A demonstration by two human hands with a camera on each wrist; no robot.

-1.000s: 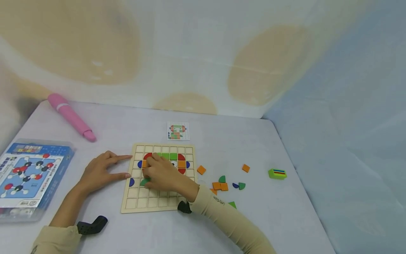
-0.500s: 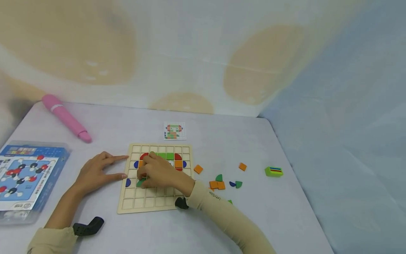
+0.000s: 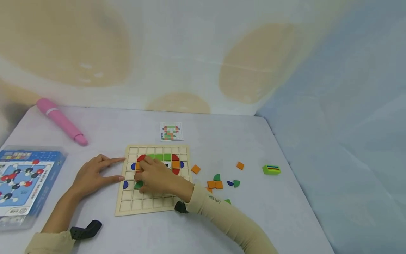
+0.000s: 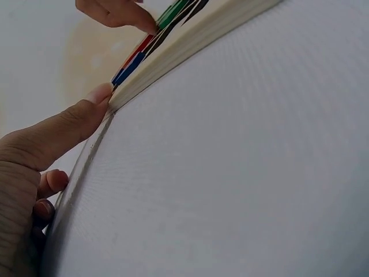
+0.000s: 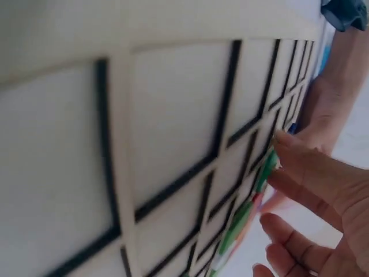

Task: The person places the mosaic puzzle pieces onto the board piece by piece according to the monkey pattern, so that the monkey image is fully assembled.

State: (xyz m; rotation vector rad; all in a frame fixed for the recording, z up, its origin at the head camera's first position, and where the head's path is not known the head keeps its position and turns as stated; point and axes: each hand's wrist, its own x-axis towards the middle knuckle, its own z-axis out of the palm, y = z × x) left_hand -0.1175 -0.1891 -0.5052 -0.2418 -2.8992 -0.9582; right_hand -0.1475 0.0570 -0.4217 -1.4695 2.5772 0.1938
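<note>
Overlapping the board (image 3: pixel 152 204), the right hand (image 3: pixel 160 179) touches a green piece (image 3: pixel 137 184), pinch unclear; left hand (image 3: pixel 92 175), fingers apart; box (image 3: pixel 23 187) cropped near worktop's (image 3: pixel 250 144) left edge.

on the pale table (image 3: pixel 282 211) lie a board (image 3: pixel 147 204), card (image 3: pixel 171 132), pink tube (image 3: pixel 61 122), box (image 3: pixel 26 180), green block (image 3: pixel 271 170) and loose tiles (image 3: pixel 211 184).

Board (image 3: pixel 147 203) common to high head, close wrist views

A pink rod (image 3: pixel 62 122) lies beyond a blue box (image 3: pixel 31 187) (printed with molecule models (image 3: pixel 15 181)).
</note>
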